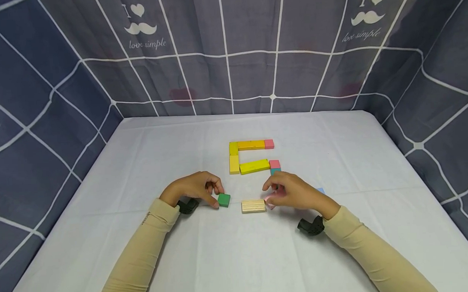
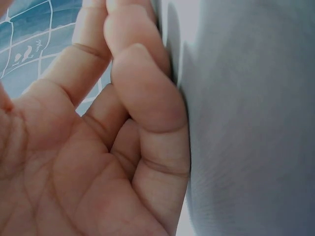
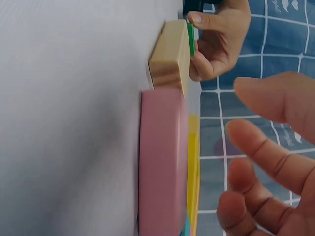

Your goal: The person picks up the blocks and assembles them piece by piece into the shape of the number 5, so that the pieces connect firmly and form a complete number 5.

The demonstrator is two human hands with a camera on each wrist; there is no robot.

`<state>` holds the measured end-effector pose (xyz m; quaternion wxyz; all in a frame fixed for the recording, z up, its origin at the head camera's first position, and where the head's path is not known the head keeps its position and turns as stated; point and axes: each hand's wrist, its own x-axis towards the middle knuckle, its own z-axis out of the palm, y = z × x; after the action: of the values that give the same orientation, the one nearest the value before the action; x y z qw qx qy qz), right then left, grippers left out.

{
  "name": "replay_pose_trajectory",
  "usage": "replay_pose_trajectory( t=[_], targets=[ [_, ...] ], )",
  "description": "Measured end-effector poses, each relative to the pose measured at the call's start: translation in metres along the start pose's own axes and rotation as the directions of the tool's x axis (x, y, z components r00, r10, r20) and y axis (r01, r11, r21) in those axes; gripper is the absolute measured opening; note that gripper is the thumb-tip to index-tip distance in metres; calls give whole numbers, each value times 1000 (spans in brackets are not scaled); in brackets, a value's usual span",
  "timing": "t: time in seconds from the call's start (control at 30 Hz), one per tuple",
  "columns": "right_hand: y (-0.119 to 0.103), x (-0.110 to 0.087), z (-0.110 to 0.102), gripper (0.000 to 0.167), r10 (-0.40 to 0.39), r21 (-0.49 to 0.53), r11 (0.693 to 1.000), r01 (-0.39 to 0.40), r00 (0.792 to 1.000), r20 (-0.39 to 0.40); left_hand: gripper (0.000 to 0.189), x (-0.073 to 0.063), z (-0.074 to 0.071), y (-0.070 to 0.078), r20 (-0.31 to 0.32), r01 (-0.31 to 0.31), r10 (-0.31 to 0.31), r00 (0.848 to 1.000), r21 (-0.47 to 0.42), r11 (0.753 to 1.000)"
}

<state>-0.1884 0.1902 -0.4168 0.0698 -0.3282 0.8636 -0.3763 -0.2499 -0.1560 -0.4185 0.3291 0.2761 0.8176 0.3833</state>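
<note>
The left hand (image 1: 196, 187) pinches a small green block (image 1: 224, 200) at its left side, thumb at the near edge and fingers at the far edge. In the left wrist view its fingers (image 2: 152, 93) are bent close to the white cloth, and the block is out of sight. The right hand (image 1: 297, 193) hovers over a long pink block (image 3: 162, 162), partly hiding it in the head view. Its fingers stand apart from that block in the right wrist view. A plain wooden block (image 1: 253, 206) lies between the hands, its end right at the pink one.
Beyond the hands, yellow and orange blocks (image 1: 251, 145) form an angular outline with a small pink block (image 1: 269, 144). A yellow-green block (image 1: 255, 166) leads to pink and teal blocks (image 1: 275, 171). A blue block (image 1: 321, 190) peeks out behind the right hand. Patterned curtains (image 1: 251, 76) surround the table.
</note>
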Motion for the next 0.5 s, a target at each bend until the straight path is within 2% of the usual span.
replay_pose_trajectory(
  t=[0.17,0.5],
  targets=[
    [5,-4,-8,20,12,88,996,-11,1000,-16,30,1,0,-2,-7,2,-2,1000,15,1000],
    [15,-8,-18,15,-6,166,986,9,1000,-21,30,1,0,-2,-6,2,-2,1000,4,1000]
  ],
)
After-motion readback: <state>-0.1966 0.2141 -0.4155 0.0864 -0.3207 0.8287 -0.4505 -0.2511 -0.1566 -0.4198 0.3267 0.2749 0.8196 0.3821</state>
